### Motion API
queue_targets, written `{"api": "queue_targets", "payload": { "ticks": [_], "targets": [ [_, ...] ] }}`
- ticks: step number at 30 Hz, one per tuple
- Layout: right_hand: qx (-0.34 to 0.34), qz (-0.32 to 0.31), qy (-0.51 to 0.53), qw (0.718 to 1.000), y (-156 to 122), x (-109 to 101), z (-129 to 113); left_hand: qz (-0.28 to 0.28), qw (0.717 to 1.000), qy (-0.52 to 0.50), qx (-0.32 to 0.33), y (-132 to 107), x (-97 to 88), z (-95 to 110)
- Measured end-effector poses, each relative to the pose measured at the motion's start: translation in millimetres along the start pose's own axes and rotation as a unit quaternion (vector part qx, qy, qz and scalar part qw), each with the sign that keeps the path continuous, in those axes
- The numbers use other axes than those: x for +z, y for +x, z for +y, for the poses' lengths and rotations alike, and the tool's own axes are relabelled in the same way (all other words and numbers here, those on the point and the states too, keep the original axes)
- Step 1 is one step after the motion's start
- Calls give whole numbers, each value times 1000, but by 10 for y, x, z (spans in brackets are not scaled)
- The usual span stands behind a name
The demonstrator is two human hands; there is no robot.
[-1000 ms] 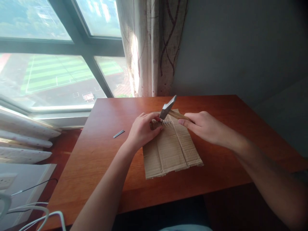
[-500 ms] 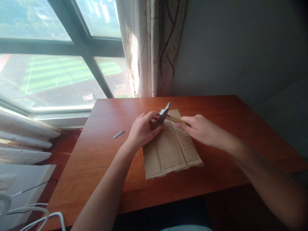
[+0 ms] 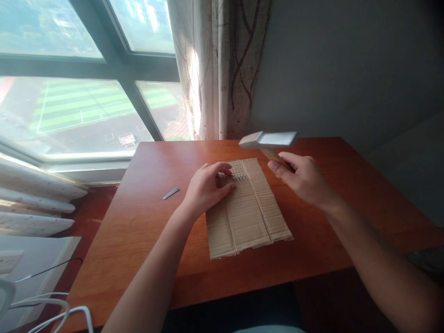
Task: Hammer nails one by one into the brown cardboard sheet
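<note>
A creased sheet of brown cardboard (image 3: pixel 248 212) lies flat on the red-brown wooden table (image 3: pixel 145 217). Near its far edge sits a grid of small nail heads (image 3: pixel 238 173). My left hand (image 3: pixel 206 187) rests on the cardboard's far left corner, its fingers pinched together beside the nail heads; what they pinch is too small to make out. My right hand (image 3: pixel 305 178) is closed round the wooden handle of a hammer (image 3: pixel 268 141). The grey hammer head is raised above the table, right of the nails.
A couple of loose nails (image 3: pixel 171 193) lie on the table to the left. A patterned curtain (image 3: pixel 222 69) and a large window (image 3: pixel 79 78) stand behind the table. White cables (image 3: pixel 52 310) trail at the lower left.
The hammer head went down onto the nails by my left fingers, then swung up and to the right with my right hand. My left hand stayed put.
</note>
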State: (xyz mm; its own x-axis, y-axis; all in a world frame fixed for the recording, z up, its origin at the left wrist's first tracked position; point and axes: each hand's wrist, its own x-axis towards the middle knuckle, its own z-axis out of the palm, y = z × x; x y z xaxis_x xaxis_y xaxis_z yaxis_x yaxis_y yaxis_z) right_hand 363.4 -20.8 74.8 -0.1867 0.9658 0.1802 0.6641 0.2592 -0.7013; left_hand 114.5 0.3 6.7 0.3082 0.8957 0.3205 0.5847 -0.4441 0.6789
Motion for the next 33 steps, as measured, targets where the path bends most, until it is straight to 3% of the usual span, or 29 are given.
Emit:
{"api": "queue_targets", "payload": {
  "ticks": [2,5,13,20,26,29,33],
  "targets": [
    [10,84,103,991,-10,32,68,1,1000,3,1,-2,-3,4],
    [13,173,236,956,7,97,176,5,1000,6,7,-3,-9,6],
    [-44,302,319,897,58,235,440,1,997,67,40,7,-19,22],
    [-66,268,351,895,25,244,499,11,997,55,56,-2,-20,34],
    [-69,311,355,879,18,266,479,134,989,41,43,-23,-172,0],
    [-62,327,347,877,16,261,493,161,981,113,-5,-115,-349,-107],
    [-64,340,347,872,13,242,531,125,952,254,-112,-363,-572,-301]
  ]
}}
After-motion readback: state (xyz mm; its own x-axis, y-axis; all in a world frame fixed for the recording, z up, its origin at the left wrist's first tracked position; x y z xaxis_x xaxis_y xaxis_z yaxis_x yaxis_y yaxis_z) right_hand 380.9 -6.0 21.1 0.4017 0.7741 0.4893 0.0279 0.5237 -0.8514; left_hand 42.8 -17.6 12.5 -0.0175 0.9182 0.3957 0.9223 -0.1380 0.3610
